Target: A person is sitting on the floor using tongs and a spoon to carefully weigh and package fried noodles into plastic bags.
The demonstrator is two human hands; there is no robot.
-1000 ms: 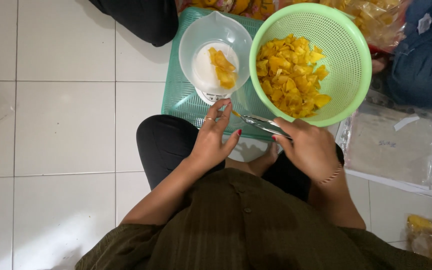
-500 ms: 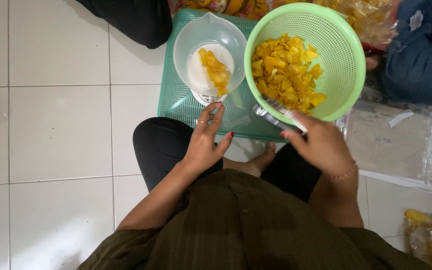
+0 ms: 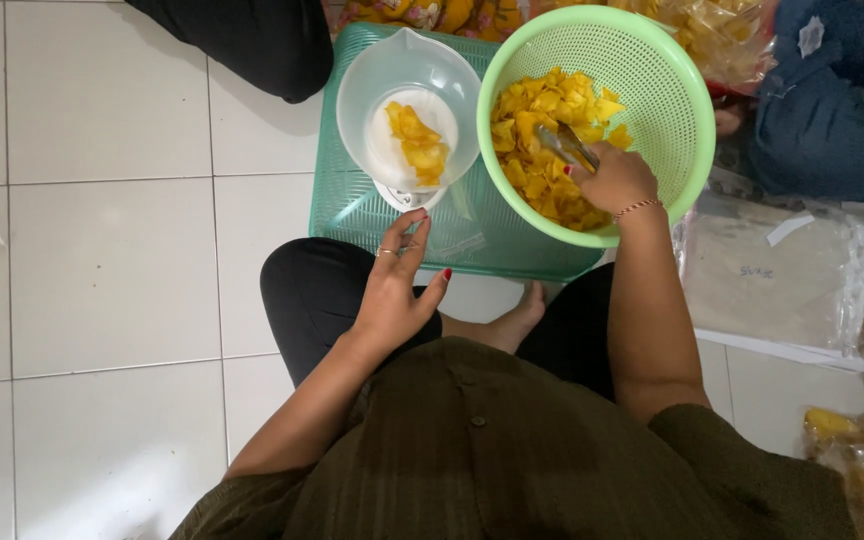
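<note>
The right hand (image 3: pixel 617 178), clamped on metal tongs (image 3: pixel 564 145), digs into yellow chips (image 3: pixel 537 130) in the green colander (image 3: pixel 652 70); the left hand (image 3: pixel 392 295) hovers loosely apart by the white bowl (image 3: pixel 372 90), so lifting a portion across seems due.

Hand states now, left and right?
Left hand: open, empty, beside the clear plastic bowl.
Right hand: closed on metal tongs in the green plastic colander.

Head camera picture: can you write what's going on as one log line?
right hand: holds metal tongs in green colander of yellow chips | left hand: open, near clear bowl | bowl: few chips
</note>
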